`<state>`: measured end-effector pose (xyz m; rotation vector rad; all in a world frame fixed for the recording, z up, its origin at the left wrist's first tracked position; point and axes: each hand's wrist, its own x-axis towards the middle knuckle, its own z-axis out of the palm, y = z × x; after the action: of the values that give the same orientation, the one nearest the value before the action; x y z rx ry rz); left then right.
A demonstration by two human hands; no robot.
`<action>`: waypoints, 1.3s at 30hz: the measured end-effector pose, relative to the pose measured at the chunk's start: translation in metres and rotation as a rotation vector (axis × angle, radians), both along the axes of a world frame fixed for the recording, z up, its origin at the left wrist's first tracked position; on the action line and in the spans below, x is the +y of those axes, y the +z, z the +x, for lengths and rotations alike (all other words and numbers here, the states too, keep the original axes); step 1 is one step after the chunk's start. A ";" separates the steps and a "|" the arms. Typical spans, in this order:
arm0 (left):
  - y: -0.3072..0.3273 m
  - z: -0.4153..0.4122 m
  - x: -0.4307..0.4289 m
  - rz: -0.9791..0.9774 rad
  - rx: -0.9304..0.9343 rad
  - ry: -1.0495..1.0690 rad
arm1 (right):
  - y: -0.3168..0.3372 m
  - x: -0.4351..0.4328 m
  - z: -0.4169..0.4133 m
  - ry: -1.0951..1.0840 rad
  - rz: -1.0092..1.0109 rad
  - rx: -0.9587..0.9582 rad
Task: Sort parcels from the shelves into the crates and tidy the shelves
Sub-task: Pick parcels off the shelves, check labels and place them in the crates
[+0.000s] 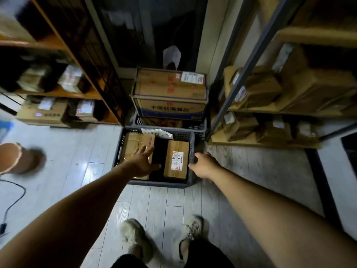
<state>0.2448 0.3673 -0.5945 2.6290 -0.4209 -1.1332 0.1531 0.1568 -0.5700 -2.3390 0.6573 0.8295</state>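
A dark grey plastic crate [154, 184] sits on the pale, wood-grain plank floor [164, 207] between two shelf units. It is rectangular, with lattice-holed walls. Two brown cardboard parcels lie flat inside.

The labelled parcel [176, 159] lies against the right wall. It is a smooth oblong box sealed with clear tape, a white shipping label on top. Its long axis runs straight away from the person.

The left parcel [133, 144] is wider, also taped, and lies the same way. A dark gap separates the two. A crumpled white paper slip [156, 132] leans at the far wall.

The left hand [144, 161] is over the left parcel, its grip wide open with fingers spread; contact cannot be judged. The right hand [204, 165] is at the crate's right rim, its grip curled round the wall's top edge.

Behind, a second crate [195, 126] carries stacked cartons [170, 91]. Blurred cardboard boxes fill the shelves [270, 110].
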 end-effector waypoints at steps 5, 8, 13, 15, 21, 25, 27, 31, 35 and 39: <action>0.074 -0.021 0.014 -0.015 -0.060 0.033 | 0.066 0.006 -0.017 0.021 -0.025 -0.044; 0.108 -0.030 0.020 -0.054 -0.103 0.019 | 0.094 0.014 -0.031 -0.011 -0.044 -0.083; 0.172 -0.051 0.013 -0.135 -0.201 -0.053 | 0.139 0.025 -0.062 -0.102 -0.086 -0.170; 0.198 -0.062 0.008 -0.206 -0.212 -0.072 | 0.158 0.027 -0.079 -0.153 -0.090 -0.218; 0.248 -0.083 -0.017 -0.294 -0.236 -0.124 | 0.220 0.015 -0.124 -0.210 -0.143 -0.323; 0.284 -0.110 -0.051 -0.290 -0.331 -0.221 | 0.259 -0.009 -0.154 -0.195 -0.105 -0.344; 0.298 -0.120 -0.072 -0.300 -0.334 -0.242 | 0.276 -0.025 -0.172 -0.210 -0.106 -0.375; 0.324 -0.143 -0.120 -0.358 -0.336 -0.258 | 0.304 -0.070 -0.204 -0.198 -0.096 -0.410; 0.350 -0.173 -0.186 -0.385 -0.393 -0.307 | 0.324 -0.131 -0.232 -0.236 -0.083 -0.442; 0.363 -0.197 -0.256 -0.458 -0.391 -0.286 | 0.338 -0.191 -0.263 -0.274 -0.096 -0.510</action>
<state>0.0476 0.1113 -0.2318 2.4072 -1.0246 -0.4911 -0.1098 -0.0346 -0.2319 -2.3362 0.7741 0.0710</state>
